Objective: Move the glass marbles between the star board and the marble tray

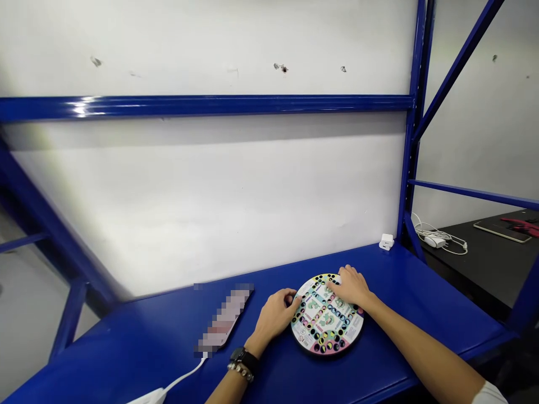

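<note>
A round, colourful game board (326, 322) with rings of small dark holes lies flat on the blue shelf (400, 292). My left hand (275, 314) grips the board's left edge, fingers curled round the rim. My right hand (351, 286) rests on top of the board's far right part, fingers bent down onto its surface; whether it pinches a small piece I cannot make out. A dark watch and a bead bracelet sit on my left wrist.
A blurred flat device (225, 320) lies left of the board with a white cable (185, 376) running toward the near edge. A white charger plug (386, 242) stands at the back right. A black table (484, 264) to the right carries white cables and a phone. Blue rack posts frame the shelf.
</note>
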Demonstrator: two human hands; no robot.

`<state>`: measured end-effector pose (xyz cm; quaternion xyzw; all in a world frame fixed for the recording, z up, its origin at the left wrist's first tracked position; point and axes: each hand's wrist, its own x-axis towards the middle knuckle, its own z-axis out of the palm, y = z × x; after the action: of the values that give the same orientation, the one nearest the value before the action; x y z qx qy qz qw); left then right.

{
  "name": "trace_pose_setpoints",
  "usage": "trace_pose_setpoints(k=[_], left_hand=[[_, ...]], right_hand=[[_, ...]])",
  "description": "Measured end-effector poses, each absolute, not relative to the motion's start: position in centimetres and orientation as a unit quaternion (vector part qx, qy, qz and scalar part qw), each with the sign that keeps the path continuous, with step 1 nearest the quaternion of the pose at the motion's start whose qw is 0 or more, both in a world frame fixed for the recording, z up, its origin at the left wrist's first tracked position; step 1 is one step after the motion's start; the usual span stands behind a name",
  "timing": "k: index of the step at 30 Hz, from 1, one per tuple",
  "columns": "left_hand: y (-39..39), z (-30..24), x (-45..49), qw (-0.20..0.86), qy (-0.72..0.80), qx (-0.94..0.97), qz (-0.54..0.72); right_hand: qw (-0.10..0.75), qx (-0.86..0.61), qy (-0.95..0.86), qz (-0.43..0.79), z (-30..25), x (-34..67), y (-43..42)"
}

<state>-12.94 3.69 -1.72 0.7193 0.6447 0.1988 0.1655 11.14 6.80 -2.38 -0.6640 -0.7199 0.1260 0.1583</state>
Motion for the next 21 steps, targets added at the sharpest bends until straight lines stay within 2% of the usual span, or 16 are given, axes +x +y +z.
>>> trace_pose_setpoints(k=[21], left_hand=[[2.7, -1.3, -12.4, 0.136, 0.609, 0.758, 0.19]], right_hand=[[0.208, -0.666, -0.703, 0.138, -2.8, 11.5, 7.0]])
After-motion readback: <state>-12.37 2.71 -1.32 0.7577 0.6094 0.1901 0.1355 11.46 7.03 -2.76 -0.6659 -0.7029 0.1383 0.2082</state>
